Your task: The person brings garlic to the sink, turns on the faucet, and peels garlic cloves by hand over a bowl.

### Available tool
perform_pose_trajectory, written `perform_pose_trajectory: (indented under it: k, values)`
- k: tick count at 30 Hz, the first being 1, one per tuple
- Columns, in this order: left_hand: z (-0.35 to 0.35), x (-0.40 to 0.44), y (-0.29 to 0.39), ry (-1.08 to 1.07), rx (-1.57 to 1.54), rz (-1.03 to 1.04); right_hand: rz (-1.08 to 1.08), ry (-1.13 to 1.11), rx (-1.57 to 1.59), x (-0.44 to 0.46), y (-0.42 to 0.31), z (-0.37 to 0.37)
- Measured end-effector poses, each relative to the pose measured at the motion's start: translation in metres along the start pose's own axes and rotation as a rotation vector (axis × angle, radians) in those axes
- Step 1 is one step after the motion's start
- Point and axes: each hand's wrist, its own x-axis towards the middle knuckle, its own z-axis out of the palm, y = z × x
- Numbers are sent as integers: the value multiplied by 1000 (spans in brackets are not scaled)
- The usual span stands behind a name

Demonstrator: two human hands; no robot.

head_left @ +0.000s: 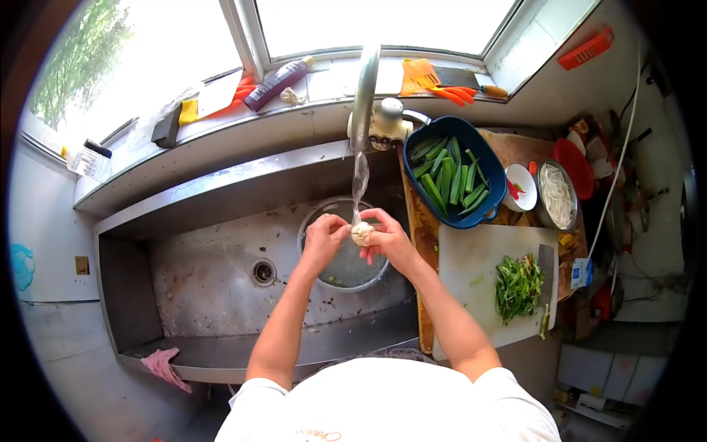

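Under the running tap (364, 103), my right hand (388, 239) grips a pale, round garlic bulb (361, 234) between thumb and fingers. Water from the spout falls onto or just behind the bulb. Just left of it is my left hand (325, 239), its thumb and fingertips pinched together close to the bulb. Whatever lies in that pinch is too small to make out. Both hands are above a round bowl (342, 276) that stands in the metal sink (213, 295) with water in it.
Right of the sink, a blue basin (496, 177) holds cut green pods. Near it are a white bowl (521, 188) and a bowl of white strips (557, 195). Chopped greens (518, 287) lie on a cutting board (468, 283) beside a knife (546, 272). A bottle (278, 85) lies on the sill.
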Motion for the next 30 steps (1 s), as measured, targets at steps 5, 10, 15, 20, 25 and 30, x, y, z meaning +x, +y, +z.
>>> perform_pose_trajectory:
  k: [5,10,15,20,25,30]
  values:
    - [0,-10,39,-41,-279,-28,-47,25,-174,13,15,-12]
    - [-6,-6,45,-88,34,99,-329,239,-808,9,12,2]
    - [-2,-7,41,-180,-74,-54,-486,240,-1045,14,22,-5]
    - [6,-11,36,29,367,344,-576,284,-1105,14,25,0]
    - [-2,-12,44,-33,456,485,-608,173,-1201,17,31,4]
    - [9,-11,21,-53,178,101,-479,146,-1240,11,22,0]
